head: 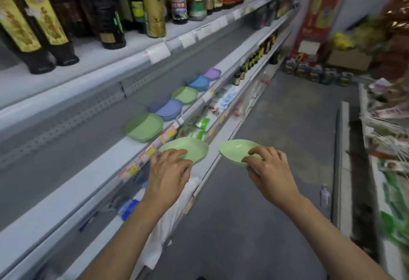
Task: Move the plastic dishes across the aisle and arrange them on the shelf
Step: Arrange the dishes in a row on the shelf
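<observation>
Green plastic dishes are held one per hand: our left hand [169,170] has its grip closed on the left dish [184,150] at the shelf [73,189] edge, and our right hand [269,169] grips the right dish [238,149] over the aisle floor [276,147]. Farther along the shelf we see a green stack [143,127], a blue-violet stack [168,108], another green stack [185,95], a blue stack [198,82] and a purple stack [212,73].

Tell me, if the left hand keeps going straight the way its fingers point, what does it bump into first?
Probably the near stack of green dishes on the shelf; the left hand already holds a green dish. Depth is unclear.
</observation>
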`<control>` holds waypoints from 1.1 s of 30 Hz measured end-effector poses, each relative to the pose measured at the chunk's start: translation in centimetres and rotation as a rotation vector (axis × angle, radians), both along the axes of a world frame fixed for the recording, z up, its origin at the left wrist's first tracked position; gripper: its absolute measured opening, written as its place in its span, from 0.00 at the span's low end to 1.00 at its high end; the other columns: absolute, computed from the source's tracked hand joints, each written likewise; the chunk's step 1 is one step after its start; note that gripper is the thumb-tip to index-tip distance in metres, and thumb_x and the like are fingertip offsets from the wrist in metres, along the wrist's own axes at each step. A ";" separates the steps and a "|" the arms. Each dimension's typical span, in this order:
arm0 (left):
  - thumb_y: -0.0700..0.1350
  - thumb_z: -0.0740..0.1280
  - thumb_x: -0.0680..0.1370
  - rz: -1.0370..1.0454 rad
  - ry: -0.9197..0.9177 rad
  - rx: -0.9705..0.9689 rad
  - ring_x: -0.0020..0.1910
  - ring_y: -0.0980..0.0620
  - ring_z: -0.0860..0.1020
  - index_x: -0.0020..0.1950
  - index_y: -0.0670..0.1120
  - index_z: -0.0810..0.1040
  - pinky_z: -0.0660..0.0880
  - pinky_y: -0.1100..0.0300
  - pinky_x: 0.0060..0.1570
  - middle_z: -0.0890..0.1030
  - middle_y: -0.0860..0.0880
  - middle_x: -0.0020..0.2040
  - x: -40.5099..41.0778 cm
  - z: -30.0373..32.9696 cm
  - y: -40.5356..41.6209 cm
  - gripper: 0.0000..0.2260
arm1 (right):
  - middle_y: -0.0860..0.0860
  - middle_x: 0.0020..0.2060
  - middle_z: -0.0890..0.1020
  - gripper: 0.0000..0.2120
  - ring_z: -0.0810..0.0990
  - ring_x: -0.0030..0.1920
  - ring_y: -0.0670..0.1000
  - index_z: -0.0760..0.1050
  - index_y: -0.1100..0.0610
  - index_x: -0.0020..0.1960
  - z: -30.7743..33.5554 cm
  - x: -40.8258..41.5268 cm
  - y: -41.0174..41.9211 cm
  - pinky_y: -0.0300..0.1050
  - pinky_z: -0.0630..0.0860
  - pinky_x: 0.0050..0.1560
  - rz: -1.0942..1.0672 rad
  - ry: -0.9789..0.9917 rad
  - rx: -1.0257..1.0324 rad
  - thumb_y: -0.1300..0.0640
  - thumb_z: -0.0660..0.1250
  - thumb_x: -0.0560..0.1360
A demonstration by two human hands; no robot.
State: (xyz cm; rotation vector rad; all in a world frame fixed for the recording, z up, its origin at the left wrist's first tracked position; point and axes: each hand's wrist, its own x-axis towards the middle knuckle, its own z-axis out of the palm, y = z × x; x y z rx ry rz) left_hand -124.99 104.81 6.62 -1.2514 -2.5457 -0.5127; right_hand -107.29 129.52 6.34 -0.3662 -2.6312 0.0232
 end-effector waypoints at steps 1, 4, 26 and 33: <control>0.45 0.76 0.72 0.015 -0.004 0.007 0.58 0.48 0.78 0.43 0.54 0.86 0.70 0.46 0.57 0.83 0.52 0.58 -1.3 0.1 0.7 0.04 | 0.51 0.57 0.80 0.11 0.77 0.52 0.59 0.81 0.49 0.54 -0.3 -1.7 1.2 0.56 0.70 0.54 0.009 0.000 -0.011 0.58 0.75 0.73; 0.47 0.69 0.74 0.063 0.036 0.015 0.58 0.49 0.78 0.43 0.54 0.85 0.68 0.48 0.56 0.82 0.53 0.58 -5.1 0.2 2.3 0.05 | 0.51 0.56 0.80 0.11 0.77 0.51 0.59 0.81 0.49 0.53 -1.3 -7.5 4.6 0.55 0.70 0.52 0.076 -0.022 -0.001 0.58 0.76 0.72; 0.51 0.62 0.76 0.748 0.041 -0.015 0.58 0.44 0.79 0.44 0.53 0.86 0.71 0.46 0.56 0.83 0.51 0.58 -18.5 -0.4 17.7 0.12 | 0.52 0.51 0.78 0.17 0.75 0.53 0.58 0.81 0.47 0.54 -5.2 -50.2 21.5 0.56 0.66 0.57 0.600 -0.402 0.145 0.54 0.77 0.66; 0.50 0.64 0.75 0.594 0.003 -0.023 0.56 0.46 0.79 0.43 0.54 0.85 0.67 0.50 0.55 0.83 0.52 0.58 -28.2 -2.7 23.8 0.09 | 0.52 0.61 0.75 0.30 0.75 0.61 0.59 0.73 0.47 0.70 -7.1 -49.3 28.8 0.60 0.68 0.61 0.558 -0.387 0.027 0.37 0.72 0.71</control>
